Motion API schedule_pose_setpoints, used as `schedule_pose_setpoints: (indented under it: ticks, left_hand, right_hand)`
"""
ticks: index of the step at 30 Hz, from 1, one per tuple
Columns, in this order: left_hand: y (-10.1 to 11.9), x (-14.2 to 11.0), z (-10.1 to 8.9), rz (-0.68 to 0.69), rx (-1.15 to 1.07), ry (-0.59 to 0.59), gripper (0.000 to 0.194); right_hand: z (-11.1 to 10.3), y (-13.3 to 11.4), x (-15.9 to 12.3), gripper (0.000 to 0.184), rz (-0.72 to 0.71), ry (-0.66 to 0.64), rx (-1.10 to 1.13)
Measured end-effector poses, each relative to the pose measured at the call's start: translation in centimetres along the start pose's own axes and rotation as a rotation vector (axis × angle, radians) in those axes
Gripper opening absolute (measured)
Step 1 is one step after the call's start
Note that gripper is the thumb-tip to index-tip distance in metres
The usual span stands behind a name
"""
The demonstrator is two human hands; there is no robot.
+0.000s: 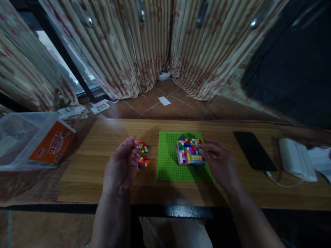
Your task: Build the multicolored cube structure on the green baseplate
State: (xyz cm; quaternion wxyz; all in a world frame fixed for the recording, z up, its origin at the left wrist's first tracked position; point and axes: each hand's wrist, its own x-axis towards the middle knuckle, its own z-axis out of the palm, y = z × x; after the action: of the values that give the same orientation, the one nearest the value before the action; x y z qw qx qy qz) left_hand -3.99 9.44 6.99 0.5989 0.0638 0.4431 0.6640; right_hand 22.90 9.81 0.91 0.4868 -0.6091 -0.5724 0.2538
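Observation:
A block of many small coloured bricks [190, 151] stands on the green baseplate [167, 165], right of the plate's middle. My right hand [219, 160] is at the block's right side, thumb and forefinger pinched together over its upper right part. What sits between those fingertips is too small to make out. To the left, my left hand [122, 162] is turned partly palm up with curled fingers; whatever it holds is hidden. Just beside its fingers lies a pile of loose small bricks [143, 155] on the wooden table, partly covered by the hand.
On the wooden table [85, 172], a black phone [254, 151] with a white cable lies at the right, near a white packet [297, 158]. A clear plastic bin [20, 144] with an orange packet [54, 143] stands at the far left. Curtains [116, 51] hang behind.

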Motion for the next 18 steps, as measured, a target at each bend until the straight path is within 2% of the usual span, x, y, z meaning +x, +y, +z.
schedule_pose_setpoints:
  ticks: [4,13,18]
  left_hand:
    - [0.0,0.0,0.1,-0.005,0.012,-0.005,0.016]
    - [0.2,-0.2,0.1,-0.015,0.009,-0.011,0.013]
    - [0.2,-0.2,0.1,-0.018,0.013,-0.013,0.014]
  right_hand:
    - [0.3,0.4,0.2,0.019,0.094,-0.04,0.157]
    - [0.9,-0.5,0.5,0.023,0.344,-0.012,0.438]
    - [1.0,-0.6,0.7,0.024,0.396,-0.005,0.514]
